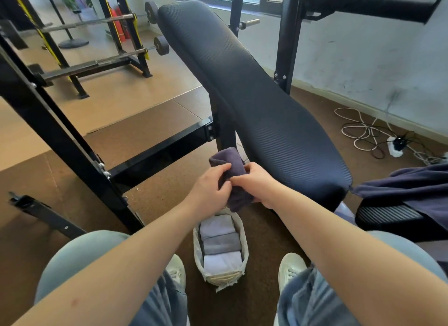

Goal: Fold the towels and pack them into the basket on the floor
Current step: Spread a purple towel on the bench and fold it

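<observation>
At the centre of the frame, a little below the middle, I hold a dark towel (pixel 229 162) with both hands. My left hand (pixel 209 187) curls its fingers round the towel's left side and my right hand (pixel 258 182) grips it from the right, so the two hands nearly touch on the cloth. The towel is folded into a narrow bundle. Its long axis runs up and down the frame, tilted a little to the upper left, and its lower end hangs between my wrists.

Straight below that end, the basket (pixel 245 249) stands on the floor between my shoes (pixel 175 268). Its long axis also runs up and down the frame, and three folded towels (pixel 221 244) lie across it, packed side by side. Any room left would be at the basket's upper end, nearest my hands, but the towel and my wrists hide that end, so I cannot tell how wide the gap is. I judge the bundle must turn crosswise to match the others before it goes down.

Both hands are about equally near the basket. The bench pad (pixel 254 100) comes close to my right hand, and a black frame bar (pixel 164 148) lies to the upper left. A dark cloth (pixel 412 189), likely another towel, lies at the right edge.
</observation>
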Motion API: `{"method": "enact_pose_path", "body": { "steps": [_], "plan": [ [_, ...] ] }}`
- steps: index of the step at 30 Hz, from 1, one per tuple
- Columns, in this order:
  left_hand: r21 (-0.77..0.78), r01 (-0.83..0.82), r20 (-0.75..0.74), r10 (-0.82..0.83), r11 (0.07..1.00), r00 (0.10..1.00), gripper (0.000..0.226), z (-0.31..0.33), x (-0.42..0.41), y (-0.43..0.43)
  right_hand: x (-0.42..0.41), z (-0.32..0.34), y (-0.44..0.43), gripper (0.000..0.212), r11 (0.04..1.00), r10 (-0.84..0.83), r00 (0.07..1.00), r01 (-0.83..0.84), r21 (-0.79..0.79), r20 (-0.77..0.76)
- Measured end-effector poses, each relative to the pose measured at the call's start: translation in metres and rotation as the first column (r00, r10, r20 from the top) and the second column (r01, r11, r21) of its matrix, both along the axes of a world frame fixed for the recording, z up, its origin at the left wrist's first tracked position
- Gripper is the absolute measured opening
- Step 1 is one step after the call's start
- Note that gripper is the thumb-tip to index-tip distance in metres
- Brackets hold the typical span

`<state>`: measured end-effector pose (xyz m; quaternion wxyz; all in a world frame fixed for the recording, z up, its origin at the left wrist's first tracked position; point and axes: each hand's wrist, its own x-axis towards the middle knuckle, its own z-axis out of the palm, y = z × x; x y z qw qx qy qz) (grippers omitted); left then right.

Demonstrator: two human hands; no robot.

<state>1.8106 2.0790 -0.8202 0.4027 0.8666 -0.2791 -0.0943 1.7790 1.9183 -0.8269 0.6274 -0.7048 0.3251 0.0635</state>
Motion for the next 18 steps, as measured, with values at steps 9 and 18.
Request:
{"method": "enact_pose_path", "body": {
  "steps": [9, 18],
  "plan": [
    [0.02, -0.102, -0.256, 0.104, 0.995, 0.961, 0.108, -0.042, 0.002, 0.021, -0.008, -0.034, 0.009, 0.034, 0.91, 0.208, 0.961, -0.258, 0.325, 0.181],
    [-0.397, -0.458, -0.742, 0.015, 0.795, 0.67, 0.022, -0.05, 0.017, 0.036, 0.026, -0.064, 0.011, 0.064, 0.98, 0.138, 0.99, -0.135, -0.148, 0.011]
  ]
}}
